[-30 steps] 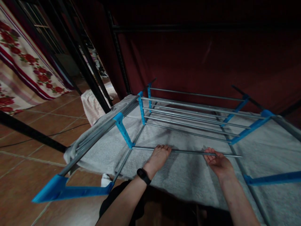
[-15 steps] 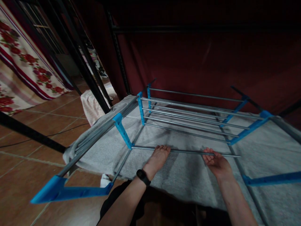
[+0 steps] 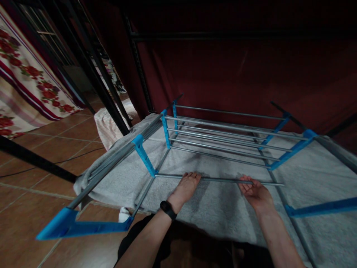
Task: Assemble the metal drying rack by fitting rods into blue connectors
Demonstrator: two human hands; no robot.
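A thin grey metal rod (image 3: 216, 180) lies level across the near part of a rack frame with blue plastic brackets. My left hand (image 3: 188, 186), wearing a black wristband, is closed over the rod left of its middle. Palm up, my right hand (image 3: 254, 191) grips it toward the right, with the rod across its curled fingers. The rod's left end meets the foot of a blue bracket (image 3: 145, 156). Its right end stays free, over the frame's right grey tube (image 3: 281, 194). Farther back, several rods (image 3: 223, 139) span between blue brackets on both sides.
Grey cloth (image 3: 212, 208) covers the surface beneath the rack. At the lower left, a large blue bracket (image 3: 83, 227) juts over the tiled floor (image 3: 25, 208). Another blue bracket (image 3: 323, 207) extends at right. Black metal posts (image 3: 103, 85) stand left, and a dark red sheet (image 3: 223, 74) hangs behind.
The view has shifted very slightly. Both hands keep their places on the rod.
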